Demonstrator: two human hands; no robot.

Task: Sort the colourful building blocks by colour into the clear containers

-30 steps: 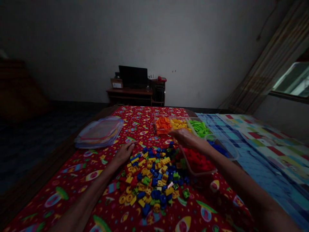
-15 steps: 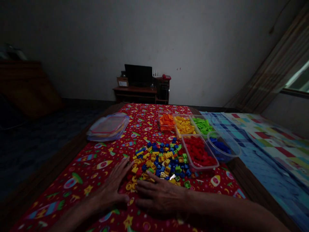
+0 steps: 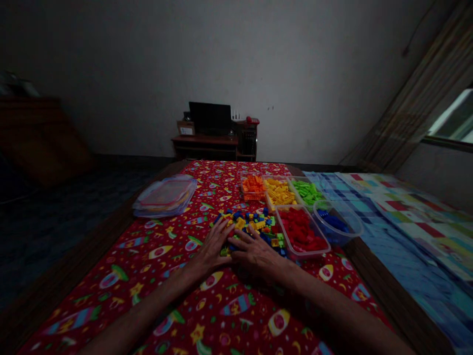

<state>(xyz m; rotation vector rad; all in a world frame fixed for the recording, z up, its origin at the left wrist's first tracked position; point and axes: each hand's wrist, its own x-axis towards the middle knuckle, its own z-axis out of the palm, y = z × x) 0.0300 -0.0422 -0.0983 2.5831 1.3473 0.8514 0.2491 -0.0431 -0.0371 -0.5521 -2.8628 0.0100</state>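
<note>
A loose pile of small toy building blocks [image 3: 263, 226], mostly yellow, blue and green, lies on the red patterned cloth [image 3: 162, 276]. My left hand [image 3: 215, 242] rests against the pile's left and near side, fingers stretched forward. Beside it, my right hand [image 3: 254, 251] spreads its fingers over the near side of the pile, close to the left fingertips. Neither hand grips a block that I can see; both palms face down, and the blocks under them are hidden. The tub of red blocks [image 3: 302, 230] stands just right of the pile.
Farther back are tubs of orange blocks [image 3: 253, 186], yellow blocks [image 3: 280, 191] and green blocks [image 3: 307, 192]. A round tub of blue blocks [image 3: 333, 221] sits at the right edge. Stacked plastic lids [image 3: 166, 195] lie on the left. A bed [image 3: 399, 246] adjoins the table's right side.
Both hands have moved forward and inward against the pile, and the blocks are bunched farther from me. The near cloth, where loose yellow blocks lay, is now uncovered.
</note>
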